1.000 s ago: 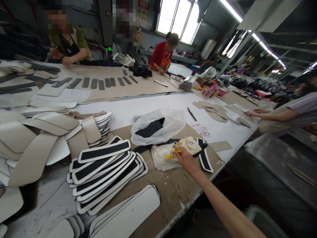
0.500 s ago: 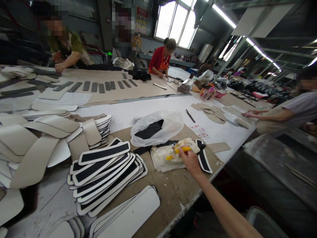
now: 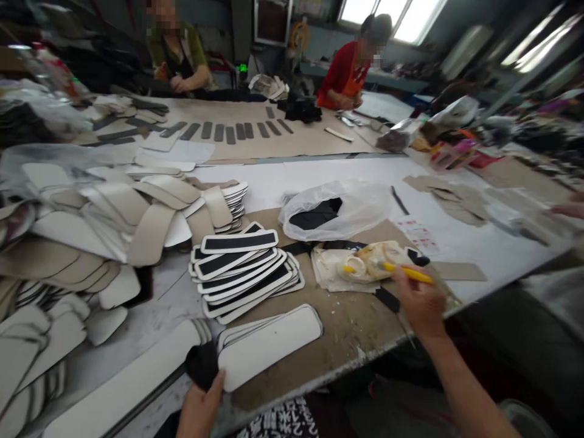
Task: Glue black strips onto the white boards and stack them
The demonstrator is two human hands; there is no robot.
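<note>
Near the front edge, my left hand [image 3: 201,404] has its thumb and fingers closed at the near end of a white rounded strip [image 3: 274,344] on a small pile; a black piece [image 3: 202,365] lies against the fingers. My right hand [image 3: 422,304] is wrapped round a yellow-handled tool [image 3: 413,274], its tip over a glue-stained container [image 3: 385,258] on pale sheets [image 3: 323,271]. Left of this sits a stack of white-edged strips with black centres [image 3: 239,242]. Behind the sheets lies a clear plastic bag [image 3: 360,204] with black pieces [image 3: 317,214] inside.
Heaps of beige and white cut pieces [image 3: 150,234] cover the left side. Grey strips [image 3: 230,134] lie in a row on the far table. Two people work across it, and another person's hand [image 3: 570,205] shows at the right edge. A dark thin tool [image 3: 399,201] lies behind the bag's right end.
My left hand has come into view at the white strips. The right hand has shifted on the yellow-handled tool, now tilted differently. The view has turned left and down.
</note>
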